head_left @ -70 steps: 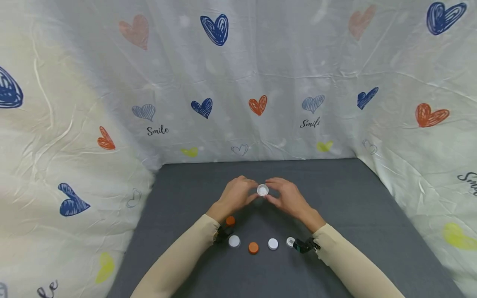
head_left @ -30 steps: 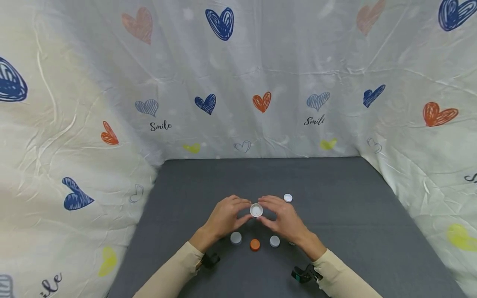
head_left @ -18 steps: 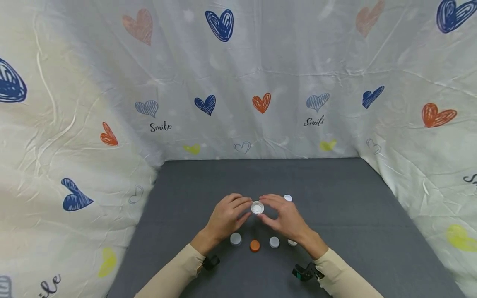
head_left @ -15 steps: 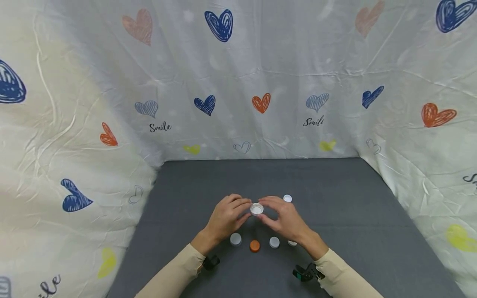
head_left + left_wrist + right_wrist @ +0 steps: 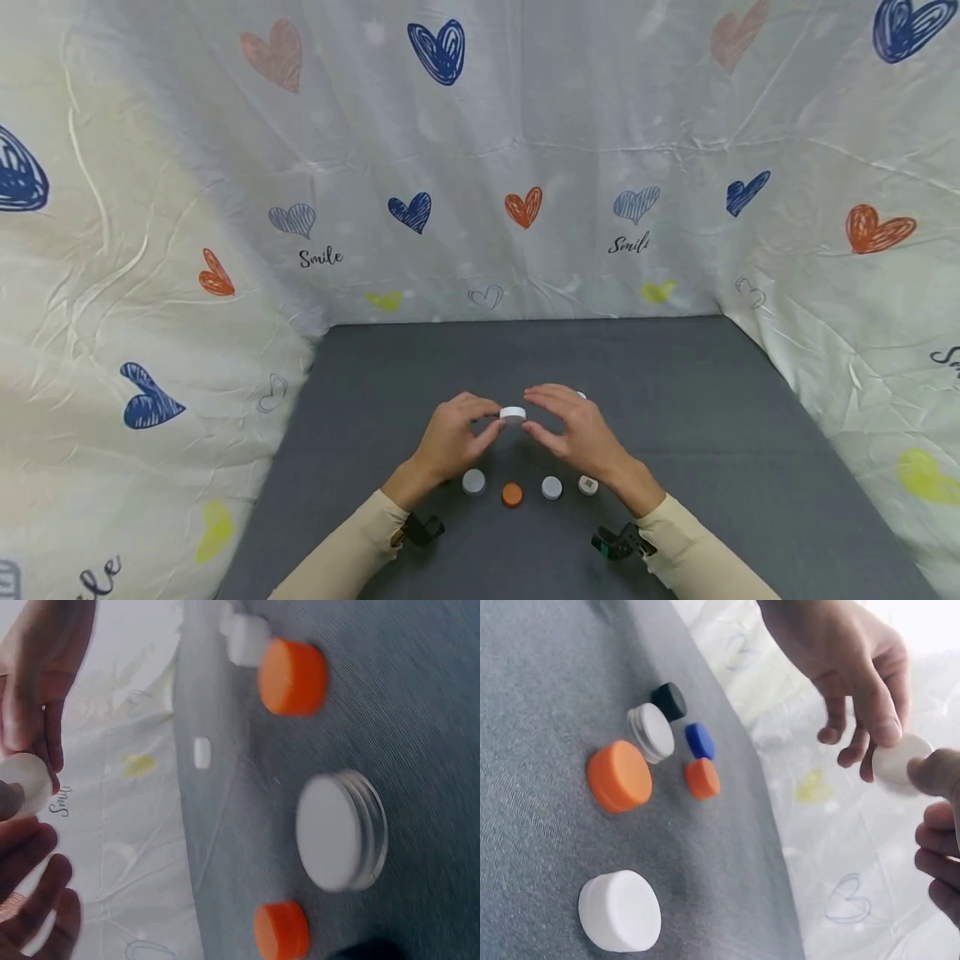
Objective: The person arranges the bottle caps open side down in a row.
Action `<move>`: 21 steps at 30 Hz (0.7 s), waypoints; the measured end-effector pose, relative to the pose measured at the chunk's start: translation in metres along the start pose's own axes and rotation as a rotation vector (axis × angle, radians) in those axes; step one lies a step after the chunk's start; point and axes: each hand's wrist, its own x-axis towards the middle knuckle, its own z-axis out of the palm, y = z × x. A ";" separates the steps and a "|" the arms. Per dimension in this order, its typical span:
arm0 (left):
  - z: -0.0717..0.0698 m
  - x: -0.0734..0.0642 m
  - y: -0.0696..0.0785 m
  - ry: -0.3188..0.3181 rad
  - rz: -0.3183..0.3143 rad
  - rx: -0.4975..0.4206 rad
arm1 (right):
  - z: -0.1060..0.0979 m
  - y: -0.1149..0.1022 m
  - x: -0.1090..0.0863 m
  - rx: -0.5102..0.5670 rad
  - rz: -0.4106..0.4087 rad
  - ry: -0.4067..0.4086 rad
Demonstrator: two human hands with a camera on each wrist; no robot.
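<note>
Over the middle of the table, a white cap [image 5: 513, 413] is held between both hands, edge-on in the head view. My left hand [image 5: 452, 435] pinches its left side, the thumb lying over the flat face in the left wrist view. From the other side my right hand [image 5: 581, 429] has its thumb against the cap [image 5: 896, 766] and its lower fingers curled loosely. Below the hands on the table are a white ringed lid [image 5: 473, 482], an orange cap [image 5: 512, 495], a white cap [image 5: 551, 487] and another white cap [image 5: 588, 485].
Behind the right hand's fingers another white cap [image 5: 582, 395] peeks out. A second orange cap [image 5: 703, 778], a blue cap [image 5: 699, 741] and a black round piece [image 5: 669, 701] sit on the table's left part. A heart-printed curtain [image 5: 480, 167] encloses the table.
The held cap has tipped from showing its hollow inside to edge-on. Both hands have come nearer since the oldest frame. The right hand has just shifted slightly right, uncovering more of the rightmost near cap.
</note>
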 end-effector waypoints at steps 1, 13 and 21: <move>0.001 0.000 -0.001 -0.004 -0.032 -0.038 | -0.001 0.000 0.000 -0.013 -0.018 0.007; -0.003 0.000 -0.002 -0.186 -0.408 -0.350 | 0.007 -0.001 0.001 -0.093 -0.233 0.021; -0.006 0.002 -0.002 -0.259 -0.461 -0.361 | 0.008 -0.002 -0.001 -0.080 -0.211 0.018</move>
